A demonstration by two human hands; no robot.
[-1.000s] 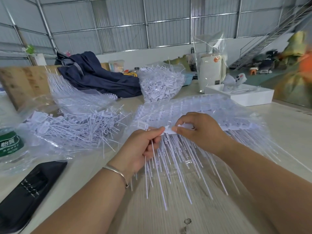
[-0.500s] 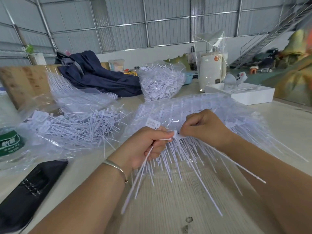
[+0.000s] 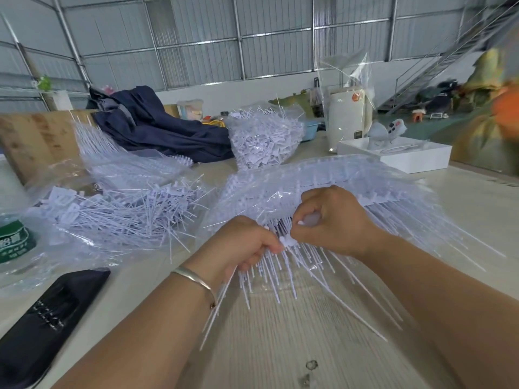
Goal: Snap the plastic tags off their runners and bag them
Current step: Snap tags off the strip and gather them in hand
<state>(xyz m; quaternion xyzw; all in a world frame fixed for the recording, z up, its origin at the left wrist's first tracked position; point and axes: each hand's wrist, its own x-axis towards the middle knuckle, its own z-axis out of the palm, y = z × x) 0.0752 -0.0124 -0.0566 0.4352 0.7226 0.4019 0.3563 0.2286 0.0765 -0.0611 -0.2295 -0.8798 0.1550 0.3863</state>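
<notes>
White tags on runners [image 3: 331, 189] fan across the table centre; loose tags [image 3: 123, 211] lie at nine o'clock, probably inside a clear bag [image 3: 70, 242].

One wide-angle view came from the person's head, looking forward and down across the desk [image 3: 280, 346]. It sat close over the hands, the left hand [image 3: 241, 245] and right hand [image 3: 334, 220] filling the lower middle with both forearms running in from the bottom edge. Farther off it took in the corrugated metal wall [image 3: 196, 37] and a staircase [image 3: 438, 60] at upper right. Straight lines bowed near the edges.
</notes>
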